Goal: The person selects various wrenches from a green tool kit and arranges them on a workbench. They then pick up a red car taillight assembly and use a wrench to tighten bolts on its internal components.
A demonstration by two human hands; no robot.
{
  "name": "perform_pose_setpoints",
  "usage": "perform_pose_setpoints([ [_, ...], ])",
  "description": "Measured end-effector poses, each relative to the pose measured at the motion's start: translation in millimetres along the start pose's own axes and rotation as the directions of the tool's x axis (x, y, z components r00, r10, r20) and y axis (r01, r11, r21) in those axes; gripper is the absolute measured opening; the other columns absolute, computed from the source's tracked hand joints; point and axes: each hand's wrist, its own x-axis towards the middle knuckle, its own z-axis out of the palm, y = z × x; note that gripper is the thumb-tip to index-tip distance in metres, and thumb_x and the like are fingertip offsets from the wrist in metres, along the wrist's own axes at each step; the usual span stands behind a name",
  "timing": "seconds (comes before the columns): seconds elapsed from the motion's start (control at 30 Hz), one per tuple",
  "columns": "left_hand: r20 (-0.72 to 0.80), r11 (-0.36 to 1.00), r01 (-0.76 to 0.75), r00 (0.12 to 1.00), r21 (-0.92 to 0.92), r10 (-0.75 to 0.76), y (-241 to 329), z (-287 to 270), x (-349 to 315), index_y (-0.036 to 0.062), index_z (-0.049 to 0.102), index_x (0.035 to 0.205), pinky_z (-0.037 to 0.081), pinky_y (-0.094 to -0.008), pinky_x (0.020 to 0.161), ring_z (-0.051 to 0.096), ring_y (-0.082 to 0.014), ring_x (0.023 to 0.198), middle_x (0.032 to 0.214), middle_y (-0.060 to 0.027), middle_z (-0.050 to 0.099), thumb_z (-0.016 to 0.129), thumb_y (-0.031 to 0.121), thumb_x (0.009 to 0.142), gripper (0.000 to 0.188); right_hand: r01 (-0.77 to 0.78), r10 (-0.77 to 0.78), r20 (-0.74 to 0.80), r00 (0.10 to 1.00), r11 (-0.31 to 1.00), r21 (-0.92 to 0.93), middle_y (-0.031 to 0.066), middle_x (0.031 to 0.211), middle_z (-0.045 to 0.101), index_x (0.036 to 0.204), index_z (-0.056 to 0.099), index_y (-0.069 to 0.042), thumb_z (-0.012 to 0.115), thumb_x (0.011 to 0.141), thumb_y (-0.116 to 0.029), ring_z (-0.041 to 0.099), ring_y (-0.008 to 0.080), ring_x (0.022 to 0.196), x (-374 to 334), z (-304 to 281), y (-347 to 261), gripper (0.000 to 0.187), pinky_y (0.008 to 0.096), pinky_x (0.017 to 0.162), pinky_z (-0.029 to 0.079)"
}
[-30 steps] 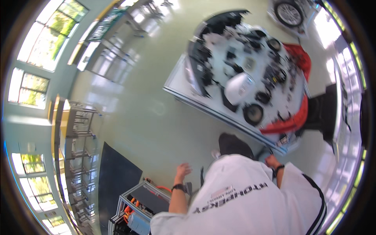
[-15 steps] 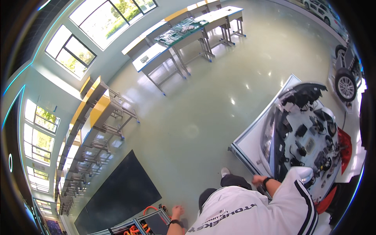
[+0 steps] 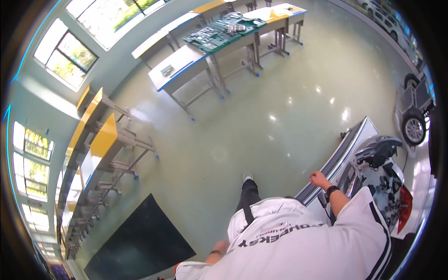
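Note:
My right hand [image 3: 318, 179] is held out over the floor, beside the metal edge of a display stand [image 3: 344, 150]. Its fingers are curled in, and nothing shows in them; a dark band circles the wrist. Low at my left side is my left hand [image 3: 221, 246], smeared by motion, so its fingers cannot be made out. On the stand's panel sit several car parts, among them a black housing [image 3: 380, 150] and a red tail light [image 3: 405, 209]. One light-coloured shoe [image 3: 248, 176] is stretched forward on the floor.
Ahead stands a row of tables [image 3: 179, 70] bearing green tool cases [image 3: 212, 39]. Yellow-topped desks [image 3: 103, 142] line the left side. A black mat [image 3: 140, 240] lies on the floor at the lower left. On the far right is a wheeled car chassis [image 3: 414, 127].
I have stepped forward: the tables look nearer, and the stand has shifted toward the lower right. My right hand has swung forward; the cart with orange cables has nearly left the picture.

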Motion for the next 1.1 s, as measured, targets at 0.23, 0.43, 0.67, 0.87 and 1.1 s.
perform_pose_setpoints([
  [0.23, -0.29, 0.344, -0.183, 0.91, -0.921, -0.294, 126, -449, 221, -0.0023, 0.056, 0.102, 0.047, -0.0281, 0.047, 0.061, -0.0182, 0.058, 0.079, -0.0122, 0.063, 0.05, 0.015, 0.089, 0.022, -0.586, 0.592, 0.094, 0.8, 0.74, 0.33, 0.0213, 0.082, 0.064, 0.098, 0.056, 0.008, 0.055, 0.084, -0.011, 0.064, 0.0376, 0.067, -66, -36, 201, 0.024, 0.0481, 0.056, 0.054],
  [0.43, -0.572, 0.682, -0.436, 0.819, -0.587, 0.03, 241, -747, 293, 0.0006, 0.057, 0.106, 0.05, -0.0282, 0.059, 0.062, -0.017, 0.068, 0.089, -0.0101, 0.066, 0.05, 0.012, 0.087, 0.024, 0.432, -0.174, 0.437, 0.882, 0.668, -0.606, 0.0148, 0.081, 0.066, 0.093, 0.069, -0.008, 0.051, 0.088, -0.024, 0.065, 0.0339, 0.073, 14, -16, 119, 0.024, 0.0452, 0.068, 0.054],
  [0.67, -0.065, 0.878, -0.087, 0.996, -0.472, 0.064, 308, -850, 375, 0.0053, 0.058, 0.115, 0.051, -0.0294, 0.064, 0.063, -0.0182, 0.074, 0.096, -0.0111, 0.065, 0.056, 0.02, 0.084, 0.035, -0.063, 0.077, 0.198, 0.977, 0.995, -0.074, 0.0134, 0.072, 0.066, 0.077, 0.066, -0.001, 0.057, 0.079, -0.017, 0.065, 0.0245, 0.059, 350, -57, -30, 0.018, 0.0366, 0.055, 0.052],
  [0.87, -0.216, 0.786, -0.136, 0.976, -0.603, 0.003, 350, -998, 410, 0.0016, 0.057, 0.115, 0.05, -0.0291, 0.063, 0.063, -0.0171, 0.074, 0.096, -0.0104, 0.065, 0.057, 0.019, 0.084, 0.036, -0.009, 0.039, -0.128, 0.991, 0.974, 0.228, 0.0126, 0.079, 0.065, 0.1, 0.059, 0.005, 0.045, 0.085, -0.008, 0.063, 0.0174, 0.06, 647, -257, -382, 0.024, 0.0312, 0.054, 0.049],
  [1.1, -0.545, 0.686, -0.501, 0.819, -0.528, 0.178, 475, -1216, 538, 0.0004, 0.059, 0.107, 0.049, -0.0289, 0.064, 0.063, -0.0163, 0.075, 0.095, -0.0104, 0.065, 0.054, 0.015, 0.086, 0.026, 0.27, -0.2, -0.299, 0.933, 0.939, 0.213, 0.0107, 0.083, 0.065, 0.101, 0.059, 0.002, 0.046, 0.085, -0.008, 0.062, 0.0157, 0.064, 812, -404, -587, 0.023, 0.0281, 0.06, 0.049],
])
